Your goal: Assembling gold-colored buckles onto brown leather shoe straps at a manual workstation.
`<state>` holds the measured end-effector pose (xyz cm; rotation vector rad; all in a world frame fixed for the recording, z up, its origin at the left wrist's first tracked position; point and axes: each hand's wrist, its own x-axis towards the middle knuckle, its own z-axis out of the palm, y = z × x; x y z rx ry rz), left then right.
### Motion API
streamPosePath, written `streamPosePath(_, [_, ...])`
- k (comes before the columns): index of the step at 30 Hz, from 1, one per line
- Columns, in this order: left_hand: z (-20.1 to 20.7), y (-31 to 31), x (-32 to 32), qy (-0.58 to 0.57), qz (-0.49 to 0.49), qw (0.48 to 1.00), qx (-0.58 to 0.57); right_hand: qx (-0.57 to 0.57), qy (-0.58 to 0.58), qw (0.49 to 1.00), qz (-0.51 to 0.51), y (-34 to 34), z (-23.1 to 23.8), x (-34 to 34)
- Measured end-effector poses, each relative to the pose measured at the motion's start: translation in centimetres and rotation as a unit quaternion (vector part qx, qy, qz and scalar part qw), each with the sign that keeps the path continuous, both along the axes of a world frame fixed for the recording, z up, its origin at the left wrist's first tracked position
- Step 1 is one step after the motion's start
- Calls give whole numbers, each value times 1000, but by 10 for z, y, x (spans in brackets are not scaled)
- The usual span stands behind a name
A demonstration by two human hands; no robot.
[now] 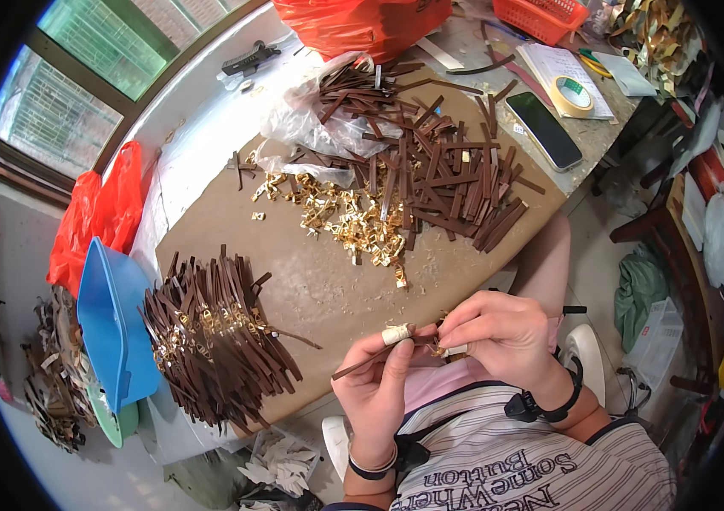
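Brown strip [351, 369] in left hand [379, 399]; right hand [505, 336] just beside.

Hands: two, left hand [376, 393] and right hand [505, 336]. Brown strip [348, 370] clearly seen in the left fingers: one. Loose brown strips [464, 186]: dozens, overlapping, no exact count. Gold fittings [370, 234]: dozens, heaped past counting — one stray fitting [258, 216] lies apart. Heap of fitted strips [217, 375]: one, its strips many and too tangled to tally. Phone [543, 130]: one. Tape roll [568, 108]: one. Notepad [540, 68]: one. Red plastic bags: at least two — far bag [362, 25], left-side bag [94, 223]. Blue bin [119, 315]: one. Red basket [540, 21]: one.
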<state>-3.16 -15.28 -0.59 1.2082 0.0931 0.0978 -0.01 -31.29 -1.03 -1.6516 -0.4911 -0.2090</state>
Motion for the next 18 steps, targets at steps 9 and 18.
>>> streamPosePath(9, [7,-3,0,-2,14,999,46,32,21,999,37,-6,7,0])
streamPosePath(18, [7,-1,-4,12,-5,1000,8,41,57,996,49,-5,3,-1])
